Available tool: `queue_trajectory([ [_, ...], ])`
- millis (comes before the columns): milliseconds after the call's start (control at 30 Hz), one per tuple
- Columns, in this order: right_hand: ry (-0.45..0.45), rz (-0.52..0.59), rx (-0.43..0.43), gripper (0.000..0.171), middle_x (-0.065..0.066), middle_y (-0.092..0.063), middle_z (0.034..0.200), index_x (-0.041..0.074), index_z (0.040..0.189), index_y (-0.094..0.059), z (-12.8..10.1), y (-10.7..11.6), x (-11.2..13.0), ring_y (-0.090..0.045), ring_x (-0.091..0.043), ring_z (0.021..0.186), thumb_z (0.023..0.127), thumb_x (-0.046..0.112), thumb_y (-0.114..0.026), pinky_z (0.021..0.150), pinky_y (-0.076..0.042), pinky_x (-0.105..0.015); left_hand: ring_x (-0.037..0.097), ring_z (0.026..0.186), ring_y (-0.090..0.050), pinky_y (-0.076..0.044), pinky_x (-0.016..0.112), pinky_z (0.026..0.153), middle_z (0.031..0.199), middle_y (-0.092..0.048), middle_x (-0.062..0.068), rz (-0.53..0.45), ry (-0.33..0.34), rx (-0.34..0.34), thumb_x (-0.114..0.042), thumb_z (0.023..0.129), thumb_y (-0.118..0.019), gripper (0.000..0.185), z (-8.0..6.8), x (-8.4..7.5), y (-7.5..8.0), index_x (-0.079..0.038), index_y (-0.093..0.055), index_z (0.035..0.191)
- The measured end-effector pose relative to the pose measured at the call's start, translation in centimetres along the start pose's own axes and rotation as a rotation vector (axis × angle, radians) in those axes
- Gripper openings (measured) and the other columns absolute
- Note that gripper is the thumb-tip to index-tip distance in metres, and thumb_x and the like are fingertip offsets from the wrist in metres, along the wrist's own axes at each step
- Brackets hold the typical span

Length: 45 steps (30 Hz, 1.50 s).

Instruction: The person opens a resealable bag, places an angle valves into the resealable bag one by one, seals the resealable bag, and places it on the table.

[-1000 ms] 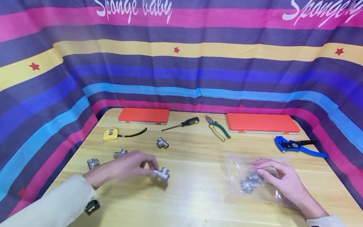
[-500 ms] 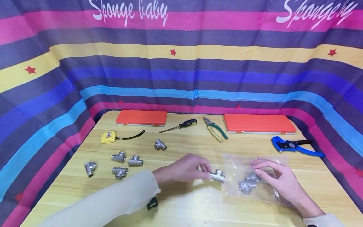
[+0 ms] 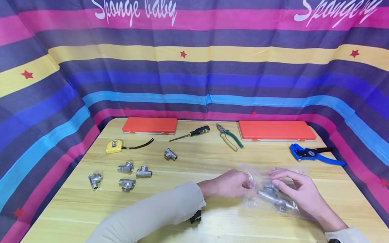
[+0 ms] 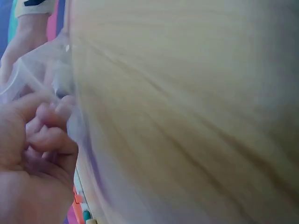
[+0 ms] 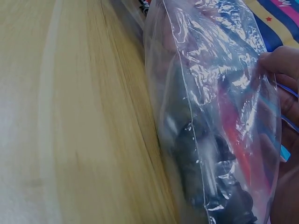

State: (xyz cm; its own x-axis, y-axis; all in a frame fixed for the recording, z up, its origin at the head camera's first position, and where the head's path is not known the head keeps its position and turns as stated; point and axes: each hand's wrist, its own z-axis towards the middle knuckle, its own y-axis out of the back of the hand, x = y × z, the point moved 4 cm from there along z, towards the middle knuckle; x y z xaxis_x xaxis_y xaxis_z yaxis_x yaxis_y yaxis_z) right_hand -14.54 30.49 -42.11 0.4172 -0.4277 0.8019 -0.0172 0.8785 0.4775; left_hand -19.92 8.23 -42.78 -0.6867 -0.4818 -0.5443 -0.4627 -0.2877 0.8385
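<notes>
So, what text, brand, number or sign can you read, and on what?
"Sponge baby": striped cloth, upper left, top clipped.
"Sponge…y": same cloth, upper right; letters lost in a fold.
Tape measure label: too small to read.
Blue tool mark: too small to read.
Metal fittings, plastic bag: no readable text.
Red stars: on the cloth, no words.
</notes>
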Motion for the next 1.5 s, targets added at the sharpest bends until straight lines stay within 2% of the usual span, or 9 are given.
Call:
queue_trajectory([
  [167, -0.013, -0.045, -0.005, 0.023, 0.002, -0.08, 0.124, 0.007, 0.112, -0.079, -0.1, 0.3, -0.1, -0.064, 0.0, 0.129, 0.098, -0.01, -0.072, 0.106, -0.048, -0.009, -0.004, 0.107, -0.072, -0.056, 0.01, 0.09, 0.123, -0.081, -0.006, -0.157, -0.011, 0.057, -0.028, 0.109, -0.069, 0.026, -1.4, 0.8, 1.0, -0.014, -0.076, 0.13],
  [333, -0.023, -0.063, -0.005, 0.023, 0.004, -0.08, 0.124, 0.009, 0.112, -0.08, -0.2, 0.4, -0.1, -0.064, 0.003, 0.127, 0.099, -0.008, -0.073, 0.105, -0.046, -0.006, -0.005, 0.104, -0.07, -0.057, 0.017, 0.096, 0.119, -0.08, -0.01, -0.245, 0.044, 0.03, -0.029, 0.108, -0.07, 0.026, -4.8, 3.9, 3.8, -0.016, -0.076, 0.129],
  [567, -0.024, -0.076, -0.002, 0.024, 0.003, -0.08, 0.123, 0.01, 0.112, -0.079, -0.2, 0.5, -0.3, -0.064, 0.002, 0.127, 0.099, -0.009, -0.073, 0.107, -0.045, -0.006, 0.012, 0.107, -0.072, -0.061, 0.034, 0.097, 0.122, -0.079, -0.006, -0.177, 0.276, -0.099, -0.029, 0.105, -0.076, 0.029, -11.1, 11.2, 10.5, -0.017, -0.077, 0.13],
  [667, -0.024, -0.07, 0.0, 0.024, 0.003, -0.08, 0.123, 0.009, 0.112, -0.079, -0.3, 0.4, -0.3, -0.063, 0.003, 0.128, 0.098, -0.009, -0.073, 0.106, -0.046, -0.006, 0.017, 0.114, -0.072, -0.06, 0.043, 0.103, 0.127, -0.078, -0.003, -0.082, 0.31, -0.13, -0.024, 0.106, -0.074, 0.027, -13.4, 14.2, 12.9, -0.016, -0.078, 0.131],
  [767, -0.033, -0.068, 0.001, 0.023, 0.003, -0.08, 0.123, 0.01, 0.113, -0.08, -0.2, 0.3, -0.2, -0.062, 0.004, 0.129, 0.099, -0.007, -0.073, 0.105, -0.046, -0.006, 0.024, 0.125, -0.07, -0.055, 0.05, 0.112, 0.132, -0.077, 0.002, 0.03, 0.31, -0.131, -0.015, 0.107, -0.07, 0.027, -15.2, 16.2, 14.2, -0.014, -0.078, 0.133],
  [900, -0.064, -0.081, 0.003, 0.021, 0.002, -0.08, 0.123, 0.013, 0.112, -0.08, -0.1, 0.3, -0.3, -0.063, 0.005, 0.128, 0.101, -0.003, -0.073, 0.103, -0.047, -0.005, 0.031, 0.132, -0.067, -0.051, 0.055, 0.118, 0.134, -0.075, 0.006, 0.122, 0.315, -0.121, -0.008, 0.107, -0.066, 0.029, -16.5, 17.1, 14.8, -0.011, -0.078, 0.133],
  [1067, -0.075, -0.083, -0.002, 0.02, 0.001, -0.081, 0.123, 0.013, 0.111, -0.08, -0.1, 0.3, -0.4, -0.063, 0.004, 0.127, 0.101, -0.003, -0.073, 0.103, -0.047, -0.005, 0.032, 0.136, -0.064, -0.048, 0.057, 0.12, 0.138, -0.073, 0.006, 0.126, 0.376, -0.1, -0.01, 0.107, -0.062, 0.032, -17.3, 17.6, 15.0, -0.014, -0.077, 0.135],
  [1267, -0.072, -0.074, 0.0, 0.019, 0.0, -0.081, 0.122, 0.012, 0.111, -0.08, -0.1, 0.2, -0.3, -0.064, 0.004, 0.127, 0.102, -0.002, -0.073, 0.103, -0.047, -0.005, 0.024, 0.118, -0.068, -0.054, 0.055, 0.111, 0.127, -0.075, 0.002, 0.134, 0.484, -0.081, -0.024, 0.106, -0.071, 0.027, -18.1, 18.3, 15.3, -0.017, -0.077, 0.132],
  [1500, -0.057, -0.055, -0.005, 0.02, 0.001, -0.081, 0.122, 0.011, 0.111, -0.08, 0.0, 0.2, -0.5, -0.064, 0.003, 0.128, 0.101, -0.004, -0.073, 0.105, -0.046, -0.006, 0.018, 0.111, -0.069, -0.057, 0.051, 0.108, 0.121, -0.078, -0.002, 0.072, 0.471, -0.102, -0.027, 0.107, -0.073, 0.023, -18.3, 19.0, 14.8, -0.018, -0.077, 0.128],
])
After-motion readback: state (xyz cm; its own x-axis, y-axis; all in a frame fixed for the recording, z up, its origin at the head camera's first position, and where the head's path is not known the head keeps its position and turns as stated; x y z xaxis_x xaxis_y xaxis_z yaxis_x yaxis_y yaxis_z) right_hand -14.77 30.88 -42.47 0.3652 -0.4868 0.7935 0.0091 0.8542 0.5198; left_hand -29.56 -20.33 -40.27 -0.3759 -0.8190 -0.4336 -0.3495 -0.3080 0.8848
